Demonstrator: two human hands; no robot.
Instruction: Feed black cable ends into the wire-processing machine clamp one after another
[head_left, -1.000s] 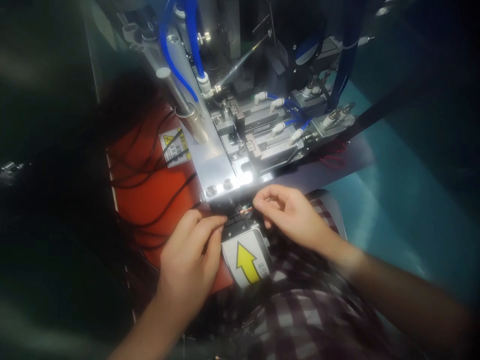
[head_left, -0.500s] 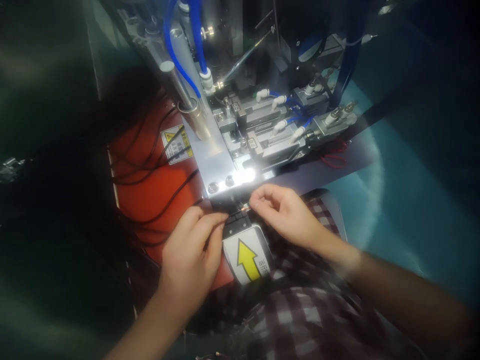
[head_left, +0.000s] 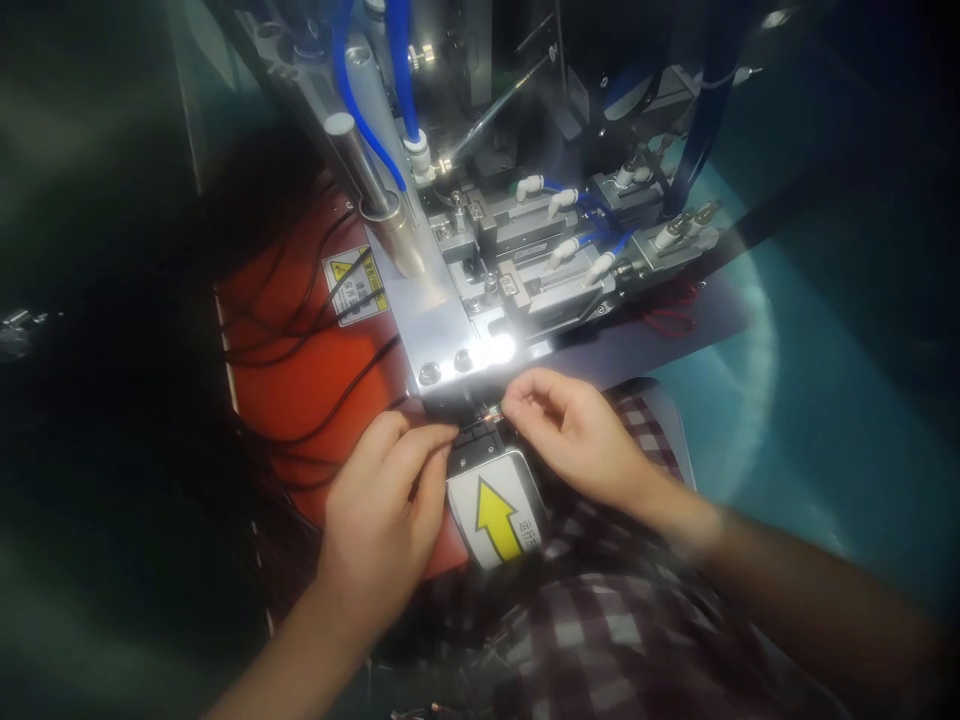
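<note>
At the front end of a metal machine, my left hand (head_left: 390,490) is closed in a pinch, its fingertips beside a small black fixture (head_left: 476,440). Across the fixture, my right hand (head_left: 566,420) also pinches, thumb against forefinger. Close to the right fingertips lies a small shiny, copper-coloured piece (head_left: 492,414); I cannot tell whether they hold it. Whatever is between the fingers of either hand is hidden or too small to name. Just below the fixture is a white plate with a yellow arrow (head_left: 496,518). Over the fingers stands a bright metal block (head_left: 442,330) with bolts.
An orange-red panel (head_left: 300,370) with a warning label (head_left: 354,286) and several black cables (head_left: 349,385) is at left. Behind stand pneumatic cylinders (head_left: 555,265) with blue tubes (head_left: 405,70) and a steel post (head_left: 360,165). Checkered cloth (head_left: 600,630) shows below.
The view has shifted very slightly. Both hands keep the same pinched poses at the fixture, with hardly any movement.
</note>
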